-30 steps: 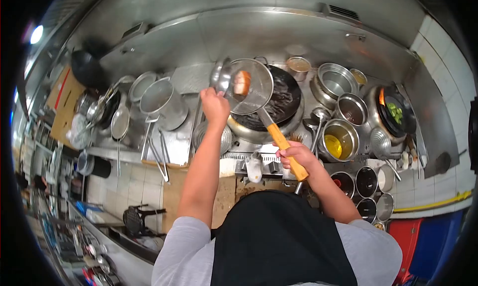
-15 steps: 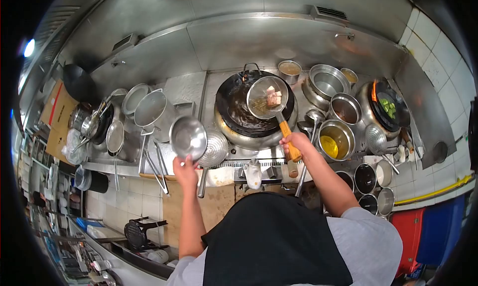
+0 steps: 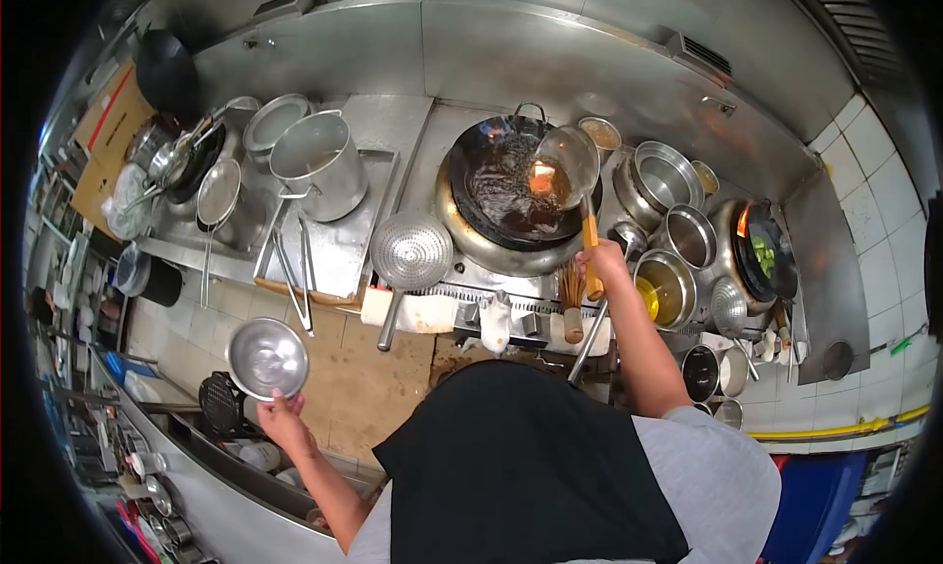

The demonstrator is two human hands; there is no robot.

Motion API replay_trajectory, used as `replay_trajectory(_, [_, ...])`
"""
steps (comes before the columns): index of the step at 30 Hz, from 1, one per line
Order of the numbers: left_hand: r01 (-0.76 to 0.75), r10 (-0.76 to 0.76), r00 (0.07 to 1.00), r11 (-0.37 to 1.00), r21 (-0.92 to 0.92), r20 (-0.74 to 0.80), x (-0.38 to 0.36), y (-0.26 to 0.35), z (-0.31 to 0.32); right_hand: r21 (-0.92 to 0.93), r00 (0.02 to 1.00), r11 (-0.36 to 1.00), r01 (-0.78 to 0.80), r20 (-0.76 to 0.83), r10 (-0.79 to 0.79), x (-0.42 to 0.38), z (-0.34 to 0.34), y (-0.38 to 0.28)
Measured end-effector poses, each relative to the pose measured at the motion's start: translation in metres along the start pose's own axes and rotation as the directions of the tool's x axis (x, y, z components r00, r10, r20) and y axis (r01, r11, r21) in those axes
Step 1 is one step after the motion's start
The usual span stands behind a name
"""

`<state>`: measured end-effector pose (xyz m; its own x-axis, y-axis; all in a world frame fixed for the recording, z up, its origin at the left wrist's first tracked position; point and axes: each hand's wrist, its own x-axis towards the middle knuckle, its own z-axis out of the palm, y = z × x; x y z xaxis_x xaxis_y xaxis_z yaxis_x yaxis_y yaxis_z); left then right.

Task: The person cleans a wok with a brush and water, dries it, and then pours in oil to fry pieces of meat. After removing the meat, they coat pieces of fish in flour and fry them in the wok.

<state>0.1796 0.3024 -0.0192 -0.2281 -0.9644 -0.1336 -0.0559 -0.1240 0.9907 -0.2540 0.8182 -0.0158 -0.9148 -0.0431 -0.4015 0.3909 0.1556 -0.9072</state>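
Observation:
My left hand grips the rim of an empty-looking metal bowl, held out to the left beyond the stove's front edge. My right hand is wrapped round the wooden handle of a wire-mesh strainer. The strainer's mesh head is over the right side of a black wok, where dark liquid bubbles. Pale and reddish chunks show at the mesh, partly blurred. A perforated skimmer lies left of the wok, its handle toward me. Below my right hand is a bamboo brush.
A tall pot and tongs are at the left. Right of the wok are several metal pots, one holding yellow oil. A second wok with green pieces and a visible flame stands farther right. A dark stool is behind left.
My left hand has carried the bowl left and back, away from the stove. The strainer has shifted and tilted over the wok. The whole view has turned somewhat.

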Motion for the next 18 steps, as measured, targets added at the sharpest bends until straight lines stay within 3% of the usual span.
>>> replay_trajectory(1, [-0.006,0.006,1.000,1.000,-0.011,0.007,0.001,0.006,-0.008,-0.153,0.994,0.988,0.007,-0.104,-0.023,0.002,0.003,0.005])
replay_trajectory(2, [0.002,-0.002,1.000,1.000,-0.008,0.006,0.001,0.011,-0.012,-0.160,0.994,0.987,0.002,-0.105,-0.019,0.002,0.003,0.010])
replay_trajectory(4, [-0.036,0.035,0.997,0.999,0.000,-0.067,0.000,0.020,-0.018,-0.540,0.879,0.814,0.213,-0.258,-0.401,-0.005,0.004,0.016])
replay_trajectory(8, [-0.045,0.045,0.995,0.999,-0.005,-0.090,-0.002,0.026,-0.026,-0.668,0.867,0.694,0.269,-0.146,-0.476,-0.078,-0.012,-0.023])
replay_trajectory(12, [-0.054,0.054,0.996,0.999,0.000,-0.066,0.003,0.016,-0.024,-0.593,0.935,0.765,0.252,-0.055,-0.350,-0.082,-0.038,-0.021])
replay_trajectory(15, [-0.040,0.042,0.998,0.998,-0.055,0.039,0.004,0.023,-0.004,-0.741,0.893,0.584,0.331,0.046,-0.447,-0.062,-0.036,-0.036])
replay_trajectory(18, [-0.072,0.075,0.991,0.997,-0.031,0.107,0.010,0.033,0.007,-0.750,0.893,0.582,0.316,0.028,-0.449,-0.056,-0.032,-0.047])
